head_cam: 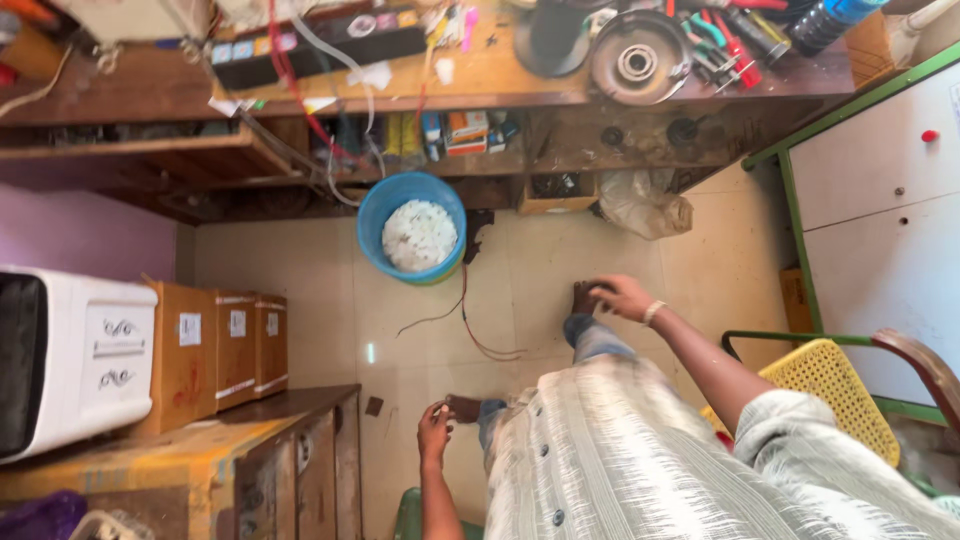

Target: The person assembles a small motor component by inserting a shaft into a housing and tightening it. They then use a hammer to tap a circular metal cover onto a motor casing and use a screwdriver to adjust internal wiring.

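A tiled floor fills the middle of the view, pale and glossy, with a long wooden workbench running along its far edge, crowded with tools, cables and a round metal disc. At the floor's right edge stands a white cabinet with green trim; at its left edge a white appliance sits on a wooden cupboard, with three brown cardboard boxes just beside it. A yellow mesh chair stands near the right edge, behind the person's striped shirt.

Against the bench's foot a blue bucket holds something white and crumpled. Red and dark wires trail across the tiles from it toward the person's feet. A clear plastic bag lies under the bench to the right.

The right hand, a pale band at its wrist, reaches down with fingers curled over the dark sandal on that foot, touching it. The left hand lies at the other sandal nearer the cupboard, fingers bent against it; whether either hand truly grips cannot be told
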